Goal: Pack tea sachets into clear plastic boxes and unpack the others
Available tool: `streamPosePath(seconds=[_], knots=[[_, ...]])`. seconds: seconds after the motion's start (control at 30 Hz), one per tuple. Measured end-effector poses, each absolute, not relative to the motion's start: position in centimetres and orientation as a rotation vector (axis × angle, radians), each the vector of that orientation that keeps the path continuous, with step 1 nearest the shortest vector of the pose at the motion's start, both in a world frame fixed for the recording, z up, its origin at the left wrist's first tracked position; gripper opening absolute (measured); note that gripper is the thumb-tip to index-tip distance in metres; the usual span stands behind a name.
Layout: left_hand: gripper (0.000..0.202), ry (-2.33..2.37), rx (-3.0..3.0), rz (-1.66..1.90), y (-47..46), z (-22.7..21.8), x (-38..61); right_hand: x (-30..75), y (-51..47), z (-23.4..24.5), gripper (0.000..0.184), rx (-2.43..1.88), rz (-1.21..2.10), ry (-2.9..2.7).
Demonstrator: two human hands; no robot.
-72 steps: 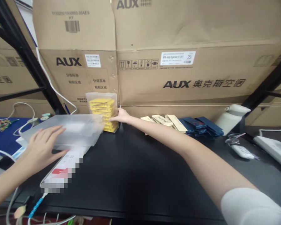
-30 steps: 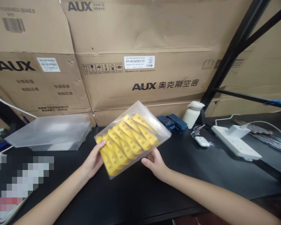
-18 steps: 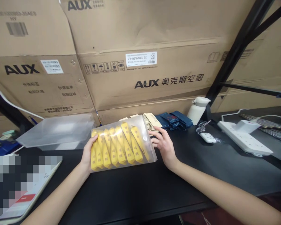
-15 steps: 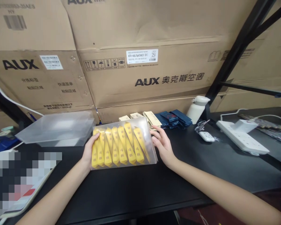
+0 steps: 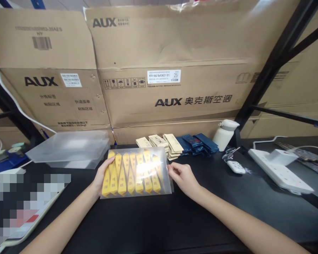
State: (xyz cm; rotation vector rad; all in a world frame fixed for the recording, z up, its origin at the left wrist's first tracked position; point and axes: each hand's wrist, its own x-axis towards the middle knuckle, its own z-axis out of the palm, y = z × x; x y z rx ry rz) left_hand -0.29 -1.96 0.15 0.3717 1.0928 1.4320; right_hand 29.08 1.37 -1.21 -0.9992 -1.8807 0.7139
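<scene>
A clear frosted plastic bag (image 5: 163,169) is held just above the black table, facing me. Inside it stands a row of several yellow printed sachets (image 5: 125,176), tilted alternately; light glares off the bag's middle. My left hand (image 5: 102,176) grips the bag's left end, thumb on the front and the other fingers hidden behind. At the opposite end, my right hand (image 5: 184,178) has its fingers closed in a pinch on the bag's right edge. Behind the bag lie cream packets (image 5: 172,144) and dark blue packets (image 5: 197,143) in small piles.
More frosted plastic bags (image 5: 71,148) lie at the back left. On the right are a white bottle (image 5: 224,135), a white earphone case (image 5: 236,167) and a power strip (image 5: 281,173). Large cardboard (image 5: 196,116) stands along the back, beside black shelf posts. A blurred-out flat item (image 5: 34,225) is at front left.
My right hand's fingers, spread beside the bag before, are now pinched at its right edge. The bag sits a little lower in view, and the camera has tilted up.
</scene>
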Motion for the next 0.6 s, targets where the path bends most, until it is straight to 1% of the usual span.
streamPosePath(seconds=[0.1,0.2,0.3,0.37,0.47,0.53,0.6], knots=[[0.016,1.081,0.353,1.488,-1.8,0.5,-0.3,29.1,1.3,-1.2,0.04,-0.974,0.814,-1.794],[0.024,1.043,0.33,1.522,-1.9,1.4,-0.4,28.9,0.7,-0.7,0.038,-0.899,0.975,-1.658],[0.028,1.036,0.302,1.54,-2.1,2.3,-0.6,29.0,0.6,-0.1,0.041,-0.889,1.027,-1.587],[0.03,1.022,0.296,1.561,-2.3,2.7,-0.8,29.1,1.1,0.1,0.042,-0.93,0.988,-1.592],[0.029,1.008,0.3,1.584,-2.5,2.8,-0.9,29.6,2.0,-0.1,0.041,-0.992,0.828,-1.644],[0.027,1.027,0.302,1.56,-2.6,2.5,-0.8,29.8,2.2,-0.3,0.031,-1.014,0.713,-1.777],[0.024,1.055,0.307,1.51,-2.7,2.0,-0.5,29.8,2.0,-0.5,0.019,-1.048,0.684,-1.951]])
